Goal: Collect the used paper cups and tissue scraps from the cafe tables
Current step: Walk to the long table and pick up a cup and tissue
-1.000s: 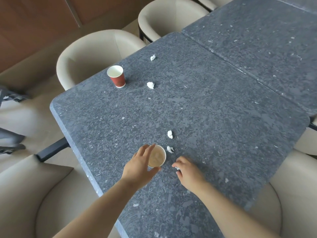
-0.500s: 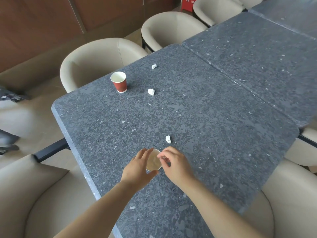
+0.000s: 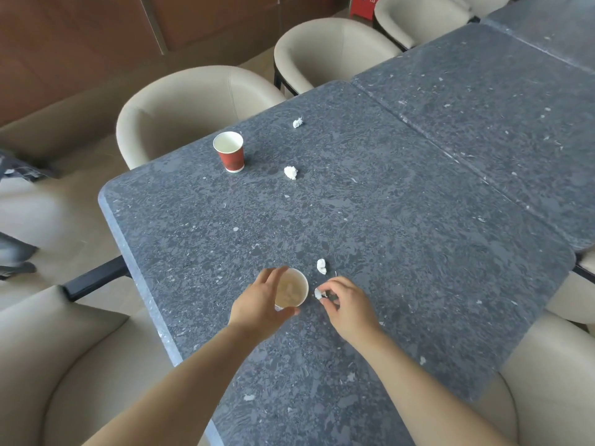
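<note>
Left hand (image 3: 261, 306) grips paper cup (image 3: 292, 290), right hand (image 3: 347, 304) pinches tissue scrap (image 3: 318, 294).

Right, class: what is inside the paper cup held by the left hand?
The paper cup shows a tan, stained inside with pale streaks; whether those are liquid or tissue is unclear. The left hand covers its outer wall.

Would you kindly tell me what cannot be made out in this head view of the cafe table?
All in the head view.
The near cup: the left hand gripping it hides its side and base.
The tissue scrap: the right hand pinching it covers part of it.
The red object: cut off by the top edge, print too small to read.
The dark shapes: blurred, cut off by the left edge.
</note>
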A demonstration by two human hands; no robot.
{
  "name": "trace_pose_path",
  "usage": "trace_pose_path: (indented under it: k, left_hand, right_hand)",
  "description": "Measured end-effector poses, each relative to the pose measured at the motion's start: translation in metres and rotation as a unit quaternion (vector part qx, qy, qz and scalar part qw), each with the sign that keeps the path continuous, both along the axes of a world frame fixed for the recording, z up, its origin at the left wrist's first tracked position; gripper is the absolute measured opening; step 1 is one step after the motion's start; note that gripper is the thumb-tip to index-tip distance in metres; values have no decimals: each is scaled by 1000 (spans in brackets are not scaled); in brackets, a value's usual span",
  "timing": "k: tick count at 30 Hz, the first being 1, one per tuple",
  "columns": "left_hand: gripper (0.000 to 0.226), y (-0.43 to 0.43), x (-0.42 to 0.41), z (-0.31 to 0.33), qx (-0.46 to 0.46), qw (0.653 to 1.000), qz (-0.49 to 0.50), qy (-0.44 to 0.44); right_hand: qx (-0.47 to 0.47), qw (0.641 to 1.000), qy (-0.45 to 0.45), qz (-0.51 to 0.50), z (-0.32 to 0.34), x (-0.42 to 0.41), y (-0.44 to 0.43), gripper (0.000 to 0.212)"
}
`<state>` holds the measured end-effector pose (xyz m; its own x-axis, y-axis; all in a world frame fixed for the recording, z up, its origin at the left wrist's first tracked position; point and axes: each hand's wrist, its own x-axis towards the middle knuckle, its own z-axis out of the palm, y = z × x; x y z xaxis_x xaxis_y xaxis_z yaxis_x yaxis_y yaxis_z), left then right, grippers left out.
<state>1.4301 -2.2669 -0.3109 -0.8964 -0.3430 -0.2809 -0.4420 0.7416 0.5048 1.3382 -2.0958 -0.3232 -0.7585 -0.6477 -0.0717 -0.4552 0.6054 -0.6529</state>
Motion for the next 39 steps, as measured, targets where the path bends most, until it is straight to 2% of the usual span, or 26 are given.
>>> trace_pose_path:
  k: [8, 14, 19, 27, 32, 39]
  left_hand:
    - [77, -12, -15, -7, 30, 999, 17, 41]
    - [77, -18, -27, -9, 39, 997, 23, 59]
    - [77, -19, -31, -10, 49, 996, 34, 61]
    - [78, -19, -30, -7, 51, 997, 31, 56]
    - [80, -17, -27, -6, 49, 996, 33, 62]
    - [78, -7, -14, -4, 52, 997, 40, 49]
  right_hand:
    - [87, 996, -25, 20, -26, -14, -16, 21]
    - [65, 997, -47, 5, -41, -21, -18, 19]
    - [39, 999, 13, -19, -31, -46, -26, 17]
    - [116, 992, 15, 48, -42, -56, -37, 35]
    - [111, 993, 21, 28, -49, -42, -25, 25]
    - [131, 989, -38, 49, -39, -16, 3, 19]
